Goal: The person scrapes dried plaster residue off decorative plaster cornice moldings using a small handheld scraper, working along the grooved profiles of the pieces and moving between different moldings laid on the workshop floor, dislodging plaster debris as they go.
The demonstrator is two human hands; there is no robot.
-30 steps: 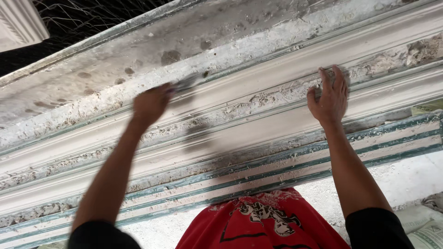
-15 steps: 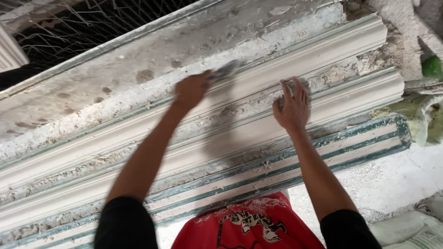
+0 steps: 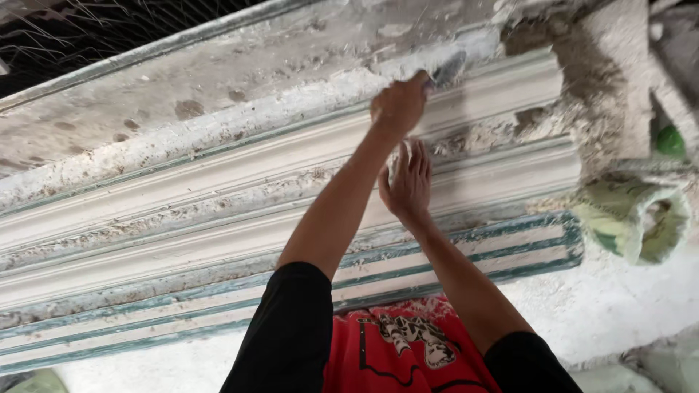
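Left hand (image 3: 399,104) closed on tool (image 3: 445,69), tip pointing up-right along long moulding (image 3: 218,182). Right hand (image 3: 408,185) open, flat on moulding, just below left.

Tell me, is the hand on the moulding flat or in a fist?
Flat. The right hand lies spread on the white moulding, fingers straight. The left hand grips a tool.

Tool (image 3: 445,70): blurred grey blade; its handle was hidden inside the closed left hand (image 3: 399,105), so its kind could not be told.
Right hand (image 3: 408,185): palm faced away against the plaster moulding (image 3: 182,211); contact unseen.
Moulding: ran off the left edge.
Green object (image 3: 670,142): small, partly hidden.
Mesh (image 3: 109,29): dark, cut by the top edge.
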